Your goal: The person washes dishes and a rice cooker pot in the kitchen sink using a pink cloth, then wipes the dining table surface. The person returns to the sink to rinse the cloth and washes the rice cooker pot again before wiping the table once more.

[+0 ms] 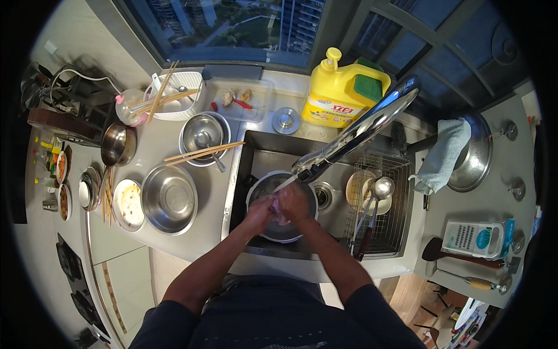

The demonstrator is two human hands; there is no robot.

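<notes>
My left hand [260,213] and my right hand [295,201] meet over a round metal pot [272,231] in the sink, both closed on a pinkish, wet item [280,213], perhaps a cloth or raw meat; I cannot tell which. Water streams from the chrome faucet [348,135] onto or beside my hands. The drain [322,195] lies just right of the pot. At the sink's right side stands a wire basket [399,218], with a metal ladle [382,188] and bowls in or beneath it.
Left on the counter are a large steel bowl [169,200], a stained plate [130,205], stacked bowls [204,133] with chopsticks across, and a saucepan [117,144]. Behind the sink stands a yellow detergent jug [324,96]. To the right are a blue cloth [444,152], a wok lid [479,161] and a grater [468,237].
</notes>
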